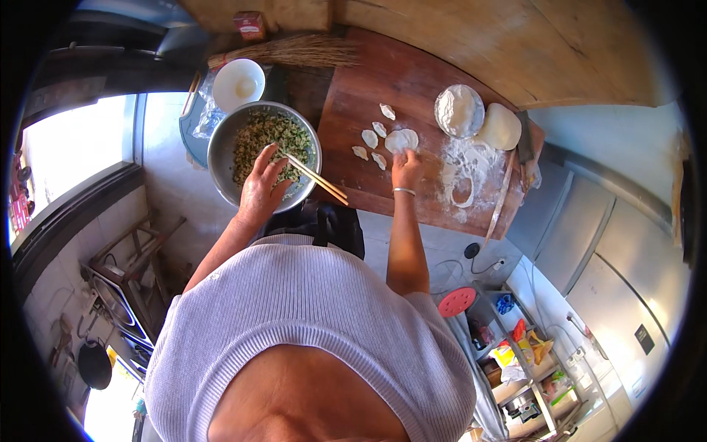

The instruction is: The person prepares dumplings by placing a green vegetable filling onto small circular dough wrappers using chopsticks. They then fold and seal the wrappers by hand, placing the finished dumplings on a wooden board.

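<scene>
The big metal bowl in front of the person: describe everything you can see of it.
The big metal bowl is round and wide, silvery and shiny like steel, with sloping walls. It stands upright, mouth up, holding a chopped green and tan mixture. It sits left of the reddish-brown board, just below a smaller white bowl in the picture. Light-coloured chopsticks cross its right side. The left hand is over its near side; whether it touches the rim is unclear. Its underside is hidden.

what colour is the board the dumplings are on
The board is reddish brown, with white flour dusted over part of it; the head view shows it best.
</scene>
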A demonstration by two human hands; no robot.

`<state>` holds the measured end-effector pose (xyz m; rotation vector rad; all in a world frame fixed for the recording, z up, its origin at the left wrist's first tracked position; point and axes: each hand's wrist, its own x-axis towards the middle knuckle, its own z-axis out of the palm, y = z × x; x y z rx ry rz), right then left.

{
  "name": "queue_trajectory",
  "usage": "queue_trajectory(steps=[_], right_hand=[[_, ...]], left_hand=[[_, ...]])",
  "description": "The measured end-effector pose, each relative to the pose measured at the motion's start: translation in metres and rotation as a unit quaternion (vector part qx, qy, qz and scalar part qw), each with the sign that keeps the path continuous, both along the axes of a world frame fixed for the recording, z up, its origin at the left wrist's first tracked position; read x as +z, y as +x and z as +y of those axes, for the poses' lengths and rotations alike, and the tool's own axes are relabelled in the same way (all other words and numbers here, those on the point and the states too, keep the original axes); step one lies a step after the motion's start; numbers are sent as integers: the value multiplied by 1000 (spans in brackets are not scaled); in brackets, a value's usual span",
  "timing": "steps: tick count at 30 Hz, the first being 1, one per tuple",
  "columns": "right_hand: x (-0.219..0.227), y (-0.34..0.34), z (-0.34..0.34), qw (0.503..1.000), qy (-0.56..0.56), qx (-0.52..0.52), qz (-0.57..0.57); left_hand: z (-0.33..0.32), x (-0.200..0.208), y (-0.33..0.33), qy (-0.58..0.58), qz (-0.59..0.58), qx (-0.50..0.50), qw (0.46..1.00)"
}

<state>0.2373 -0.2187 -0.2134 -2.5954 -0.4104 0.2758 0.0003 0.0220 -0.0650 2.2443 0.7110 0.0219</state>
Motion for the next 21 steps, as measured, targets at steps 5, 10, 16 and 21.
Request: queue_trajectory(steps=[5, 10, 16, 21], right_hand=[[-25, 17, 9, 983, -81, 25, -163], [-8, 5, 28, 985, -123, -46, -115], [-29, 15, 22, 986, -71, -148, -25], [-28, 14, 18, 989, -40, -145, -13]], left_hand=[[-6, -6, -6, -101, -16, 33, 994], [-8, -7, -12, -91, -8, 21, 996], [-4, -7, -21, -126, -10, 48, 991], [-1, -7, -28, -113, -5, 31, 993]])
